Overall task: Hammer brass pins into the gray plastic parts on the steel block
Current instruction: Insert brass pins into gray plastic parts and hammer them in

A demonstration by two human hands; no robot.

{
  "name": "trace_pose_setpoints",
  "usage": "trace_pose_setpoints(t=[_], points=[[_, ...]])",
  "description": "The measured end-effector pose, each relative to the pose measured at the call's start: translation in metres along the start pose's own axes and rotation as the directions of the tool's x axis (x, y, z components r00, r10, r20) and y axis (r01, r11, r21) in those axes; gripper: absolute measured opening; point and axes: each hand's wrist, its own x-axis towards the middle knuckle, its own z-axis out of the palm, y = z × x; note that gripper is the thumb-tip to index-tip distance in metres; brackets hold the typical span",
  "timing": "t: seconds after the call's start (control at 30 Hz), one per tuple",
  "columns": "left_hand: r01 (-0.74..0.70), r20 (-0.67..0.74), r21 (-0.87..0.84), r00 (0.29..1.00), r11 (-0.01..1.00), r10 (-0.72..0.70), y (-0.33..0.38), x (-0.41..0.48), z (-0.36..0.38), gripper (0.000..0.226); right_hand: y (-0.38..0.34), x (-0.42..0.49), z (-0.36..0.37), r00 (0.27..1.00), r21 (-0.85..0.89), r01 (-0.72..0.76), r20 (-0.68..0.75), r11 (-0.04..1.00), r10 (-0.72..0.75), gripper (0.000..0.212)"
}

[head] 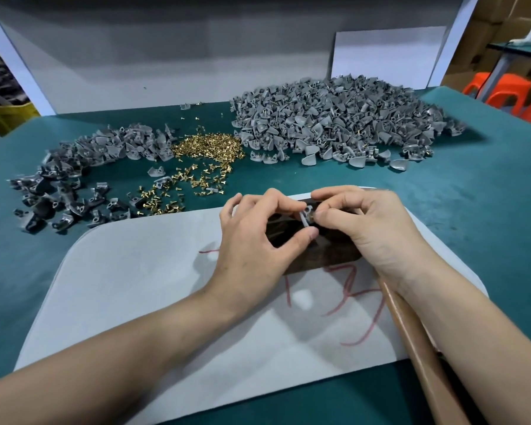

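working at a broad teal cloth-covered table, on a large white paper sheet with red scrawl laid toward the near edge. beyond the sheet, to the right, a big heap of gray plastic parts, many with pins already standing in them; to the left, a smaller, darker heap of gray plastic parts; between the two, a loose pile of small brass pins.

running along the right side of the sheet and partly under the right forearm, a long brown wooden handle, probably the hammer's, with its head out of view. resting on the sheet beneath both hands, a dark flat steel block.

pinching, with the left hand, a small pale gray plastic part between thumb and fingertips, right over the far half of the block. closing on the same part from its right side with the right hand, thumb and forefinger curled in against it. no telling of any pin at those fingertips: too small and too covered.

held midway between the two hands, long axis roughly near-to-far with a slight lean, lobed end seemingly pointing away toward the heaps. judged next: seating it flat on the block, steadying with the left, then reaching with the right for the handle just beneath that wrist.
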Motion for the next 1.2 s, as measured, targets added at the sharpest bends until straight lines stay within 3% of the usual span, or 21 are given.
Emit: trace_pose_setpoints(t=[0.73,1.2], points=[[0.018,0.000,-0.013,1.000,1.000,-0.018,0.0040,-0.0001,-0.0025,0.016,0.0054,0.0028,0.0008,0.989,-0.120,0.151,0.017,0.981,-0.150,0.034],[0.025,0.009,-0.022,1.000,0.999,-0.025,0.0023,0.0005,-0.0023,0.017,0.0084,0.0030,0.0042,0.996,0.000,0.086,0.003,0.996,-0.086,0.032]])
